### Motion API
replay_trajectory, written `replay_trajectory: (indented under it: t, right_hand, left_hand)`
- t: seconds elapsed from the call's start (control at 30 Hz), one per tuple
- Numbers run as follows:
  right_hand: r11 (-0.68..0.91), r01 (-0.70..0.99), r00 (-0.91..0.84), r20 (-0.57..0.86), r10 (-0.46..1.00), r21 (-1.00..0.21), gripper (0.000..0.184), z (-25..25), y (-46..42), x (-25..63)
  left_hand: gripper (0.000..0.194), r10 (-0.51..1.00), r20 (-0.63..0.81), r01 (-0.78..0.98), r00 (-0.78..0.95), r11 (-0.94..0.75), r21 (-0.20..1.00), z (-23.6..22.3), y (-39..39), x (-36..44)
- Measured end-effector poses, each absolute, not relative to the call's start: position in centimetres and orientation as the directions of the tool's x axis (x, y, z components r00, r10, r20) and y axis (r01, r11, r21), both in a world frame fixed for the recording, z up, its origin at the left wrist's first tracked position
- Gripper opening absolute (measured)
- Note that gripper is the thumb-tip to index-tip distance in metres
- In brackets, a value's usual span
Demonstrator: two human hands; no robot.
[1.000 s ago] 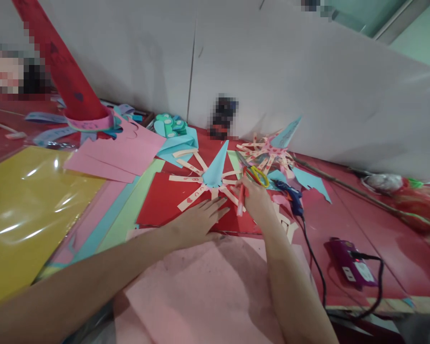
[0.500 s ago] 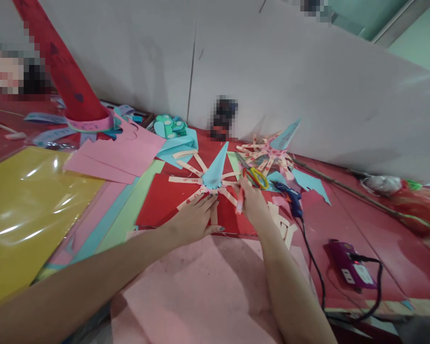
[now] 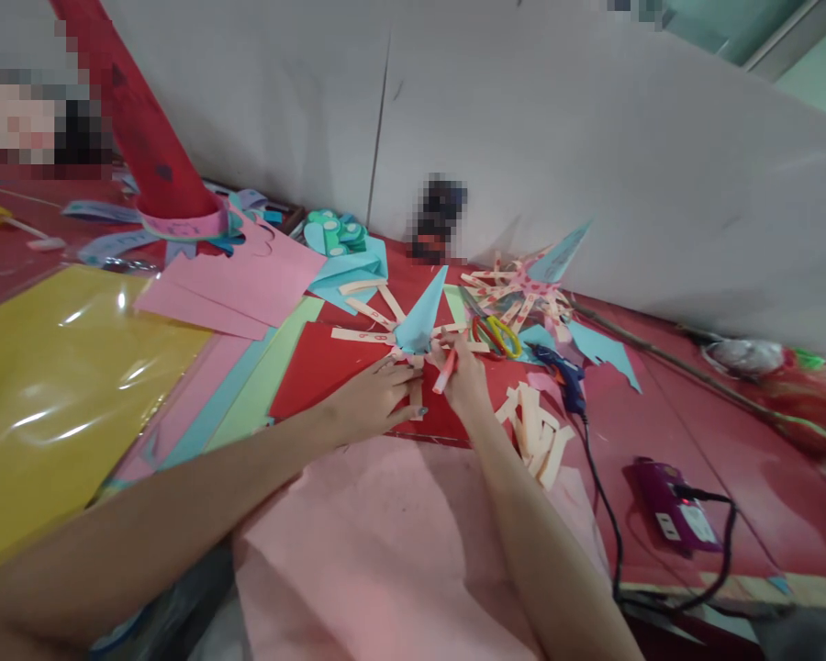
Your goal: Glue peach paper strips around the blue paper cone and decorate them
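Left hand (image 3: pixel 368 399) spread over a pale strip (image 3: pixel 414 393), right hand (image 3: pixel 466 378) pinching a red pen (image 3: pixel 444 376), at a blue paper cone (image 3: pixel 418 319).

Cone stands on a red sheet (image 3: pixel 309 367), mid-surface (image 3: pixel 764 496), strips fanned around its base, some with red markings; pen tip hidden, contact can't be told. Step in hand looks like marking strips; next stroke probably calls for a flat, pinned strip and a steady pen. Scissors (image 3: pixel 504 338) near the right hand, glue gun (image 3: pixel 568 375) beyond, loose strips (image 3: pixel 538 431) right of the sheet, second cone (image 3: pixel 559 255) with marked strips farther back.
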State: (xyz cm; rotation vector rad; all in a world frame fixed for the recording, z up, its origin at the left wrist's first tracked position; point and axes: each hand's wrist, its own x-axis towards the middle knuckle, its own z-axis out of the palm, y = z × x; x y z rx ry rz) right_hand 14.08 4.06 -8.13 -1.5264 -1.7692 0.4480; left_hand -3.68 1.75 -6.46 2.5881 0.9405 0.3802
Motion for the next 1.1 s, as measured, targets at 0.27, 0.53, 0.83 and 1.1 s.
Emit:
replay_trajectory:
  t: [0.27,0.53,0.83,1.1]
  right_hand:
    - [0.197,0.709,-0.015,0.265,0.964,-0.677,0.019,-9.2,4.1,14.1]
    - [0.217,0.73,-0.066,0.249,0.966,-0.648,0.017,-9.4,4.2,14.2]
    - [0.24,0.738,-0.089,0.262,0.961,-0.631,0.017,-9.8,4.2,14.5]
    - [0.229,0.687,-0.031,0.287,0.958,-0.69,0.018,-9.9,4.5,14.4]
  left_hand:
    - [0.023,0.632,0.205,0.497,0.747,-0.736,0.46,-6.3,1.7,-3.8]
    - [0.024,0.605,0.186,0.547,0.774,-0.788,0.283,-7.0,1.4,-3.2]
    - [0.028,0.55,0.265,0.526,0.792,-0.835,0.162,-8.0,1.7,-2.7]
    - [0.021,0.556,0.351,0.579,0.754,-0.814,0.046,-8.9,1.7,-2.8]
